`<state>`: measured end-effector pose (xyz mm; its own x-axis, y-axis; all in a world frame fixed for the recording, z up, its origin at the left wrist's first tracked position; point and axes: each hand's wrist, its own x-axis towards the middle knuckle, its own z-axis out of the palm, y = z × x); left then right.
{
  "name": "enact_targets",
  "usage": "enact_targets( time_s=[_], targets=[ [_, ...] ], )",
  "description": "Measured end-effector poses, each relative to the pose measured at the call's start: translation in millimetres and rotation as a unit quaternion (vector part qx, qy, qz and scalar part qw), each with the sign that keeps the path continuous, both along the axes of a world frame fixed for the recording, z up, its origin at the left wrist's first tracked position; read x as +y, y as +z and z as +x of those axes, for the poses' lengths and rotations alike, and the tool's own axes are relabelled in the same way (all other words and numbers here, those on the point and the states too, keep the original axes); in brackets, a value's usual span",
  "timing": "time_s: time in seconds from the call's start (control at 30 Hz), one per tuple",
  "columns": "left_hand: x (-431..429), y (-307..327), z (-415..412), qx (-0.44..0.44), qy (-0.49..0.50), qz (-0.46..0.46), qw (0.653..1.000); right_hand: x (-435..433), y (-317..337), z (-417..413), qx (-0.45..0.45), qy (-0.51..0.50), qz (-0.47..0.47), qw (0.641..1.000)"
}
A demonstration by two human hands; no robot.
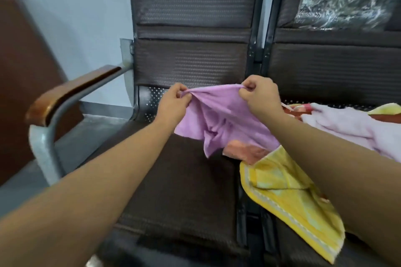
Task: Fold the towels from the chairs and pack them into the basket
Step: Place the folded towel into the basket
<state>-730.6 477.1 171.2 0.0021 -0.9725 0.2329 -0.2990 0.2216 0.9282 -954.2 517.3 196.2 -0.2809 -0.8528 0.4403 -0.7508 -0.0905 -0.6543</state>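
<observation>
A purple towel (219, 119) hangs crumpled above the left chair's seat (184, 191). My left hand (173, 102) pinches its upper edge at the left, and my right hand (260, 95) pinches the same edge at the right, so the edge is stretched between them. Below it, an orange towel (245, 150) and a yellow towel (290, 197) lie across the gap between the two chairs. A pale pink towel (351, 125) is heaped on the right chair, partly behind my right forearm. No basket is in view.
Two dark brown chairs stand side by side against a pale wall. The left chair has a wooden armrest (71, 93) on a grey metal frame. Clear plastic wrap (347, 0) covers the right chair's backrest. A brown panel (23, 76) stands at the far left.
</observation>
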Motion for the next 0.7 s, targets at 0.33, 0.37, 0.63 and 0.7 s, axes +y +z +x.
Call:
enact_targets(
  time_s=[0.33,0.37,0.63,0.7],
  targets=[
    [99,101,32,0.016,-0.023,0.037,0.999,84,52,43,0.012,0.154,0.122,0.98],
    [112,102,32,0.005,-0.025,0.043,0.999,92,47,48,0.025,0.178,0.152,0.972],
    [143,96,51,-0.065,0.041,0.078,0.994,122,-27,16,0.272,-0.072,0.227,0.932],
    [139,82,55,-0.167,0.047,0.077,0.982,117,-33,6,0.223,-0.084,0.225,0.945]
  ],
)
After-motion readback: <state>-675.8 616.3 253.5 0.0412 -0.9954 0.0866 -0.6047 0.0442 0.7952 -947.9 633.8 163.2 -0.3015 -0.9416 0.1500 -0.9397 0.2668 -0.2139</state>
